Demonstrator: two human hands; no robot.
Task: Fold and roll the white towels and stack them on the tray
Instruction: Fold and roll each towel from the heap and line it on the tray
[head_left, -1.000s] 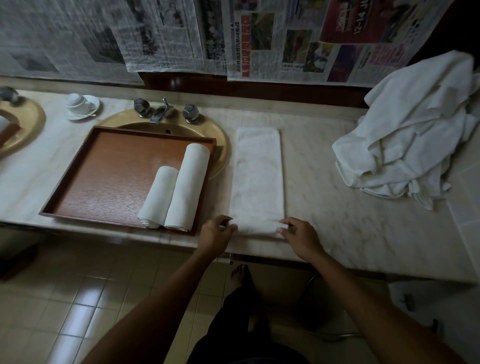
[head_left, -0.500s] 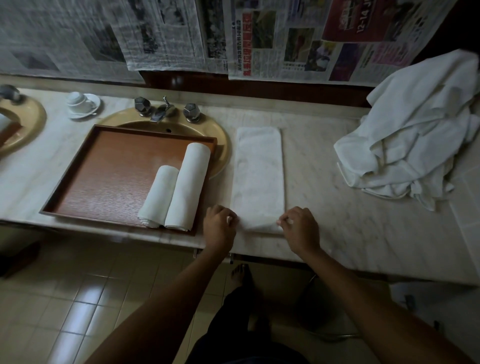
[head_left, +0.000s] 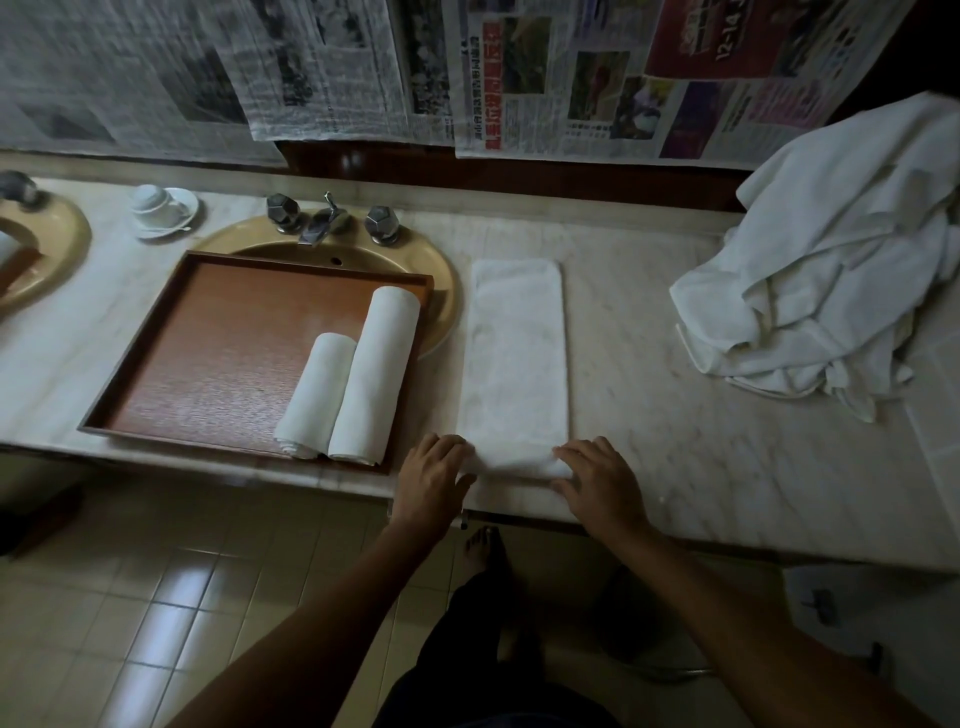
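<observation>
both grips curl on the near end of the towel (head_left: 514, 358), left hand (head_left: 434, 480) at one corner, right hand (head_left: 597, 483) at the other, likely to keep the roll even; the towel lies folded long at the worktop's (head_left: 675, 364) front edge, beside the tray (head_left: 208, 338) holding two rolls (head_left: 353, 379)

My arms are bare to the frame's edge, with no sleeves, watch or rings on my left hand (head_left: 434, 480) or right hand (head_left: 602, 480). I wear dark trousers (head_left: 467, 649), and my foot (head_left: 483, 545) is bare.
</observation>
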